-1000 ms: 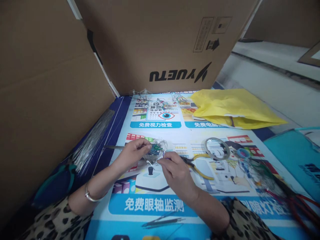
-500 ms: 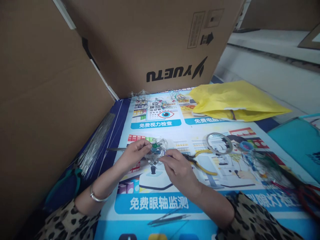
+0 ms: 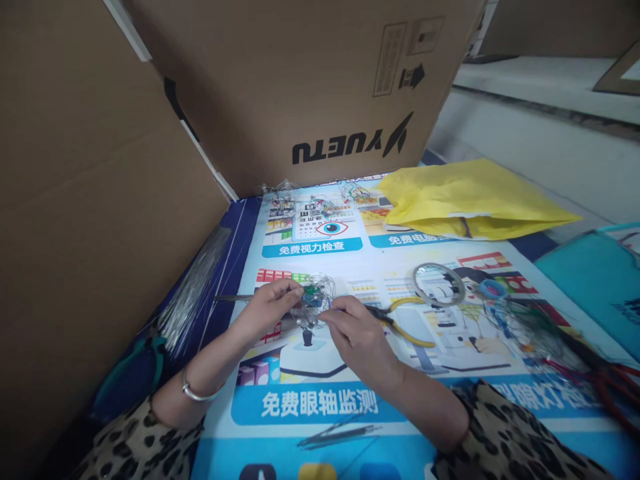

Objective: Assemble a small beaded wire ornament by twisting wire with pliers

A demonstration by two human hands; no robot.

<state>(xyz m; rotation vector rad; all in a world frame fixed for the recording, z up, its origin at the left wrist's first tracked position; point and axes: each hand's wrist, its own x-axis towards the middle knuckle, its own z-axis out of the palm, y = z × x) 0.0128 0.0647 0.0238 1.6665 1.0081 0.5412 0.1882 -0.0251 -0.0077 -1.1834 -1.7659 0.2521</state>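
Observation:
Both hands meet over a small tangled wire piece [image 3: 316, 293] of thin silvery wire with green, blue and clear beads. My left hand [image 3: 273, 307] pinches its left side between thumb and forefinger. On the right side, the fingers of my right hand [image 3: 357, 330] are closed at the piece's edge; the fingertips partly hide what they grip. A thin dark metal tool [image 3: 233, 298] sticks out leftward from behind my left hand. Just past my right hand lie yellow-handled pliers [image 3: 410, 323], their jaws partly covered by the hand.
A clear tape roll [image 3: 439, 285], blue cup [image 3: 493, 289] and red-handled scissors [image 3: 617, 393] lie right. Cut wires [image 3: 193, 297] and teal-handled pliers [image 3: 130, 377] are left. Loose dark wire pieces [image 3: 340, 435] lie in front. Cardboard [image 3: 300, 87] walls the back; a yellow bag [image 3: 475, 197] lies far right.
Both hands keep nearly the same position on the wire piece. The view shifts very slightly; the clear beads below the fingers look slightly turned.

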